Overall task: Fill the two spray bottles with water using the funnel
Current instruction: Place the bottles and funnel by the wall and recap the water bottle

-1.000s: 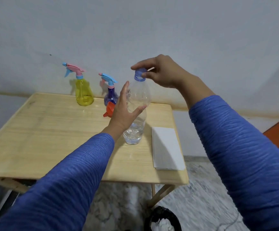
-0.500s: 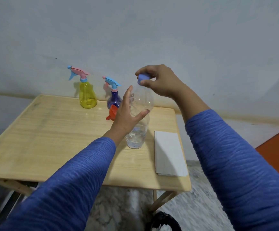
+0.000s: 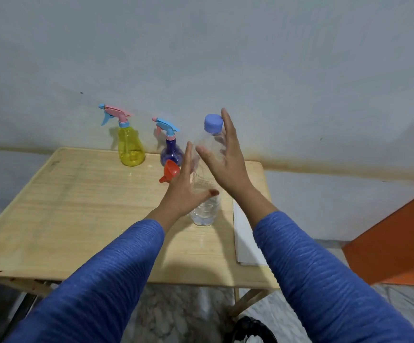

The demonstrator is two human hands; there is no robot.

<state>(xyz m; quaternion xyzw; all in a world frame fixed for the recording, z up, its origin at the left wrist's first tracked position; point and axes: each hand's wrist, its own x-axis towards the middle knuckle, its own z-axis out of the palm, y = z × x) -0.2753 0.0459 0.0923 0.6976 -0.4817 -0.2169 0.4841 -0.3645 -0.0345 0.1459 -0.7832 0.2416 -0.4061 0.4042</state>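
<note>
- Plainly, the step in hand was opening the water bottle (image 3: 204,194), which stood upright near the right-hand part of the wooden table (image 3: 77,206), its blue cap (image 3: 213,123) on and only a little water at the bottom.
- The left hand (image 3: 185,191) lay along the bottle's left side, fingers straight, thumb across the front; it seemed to steady rather than clasp.
- The right hand (image 3: 225,159) was spread wide beside the neck, fingers straight, gripping nothing, one fingertip just beside the cap.
- To do it well, I judged the left hand should close firmly low on the body without squeezing the thin plastic, while the right pinched and turned the cap.
- The orange funnel (image 3: 170,170) lay on its side just left of the bottle; the yellow spray bottle (image 3: 130,151) and the blue spray bottle (image 3: 171,154) stood behind it near the wall (image 3: 225,58), both heads fitted.
- A white cloth (image 3: 246,243), or possibly folded paper, lay at the table's right edge.
- Marbled floor (image 3: 176,315) showed below, something orange (image 3: 399,243) at right.
</note>
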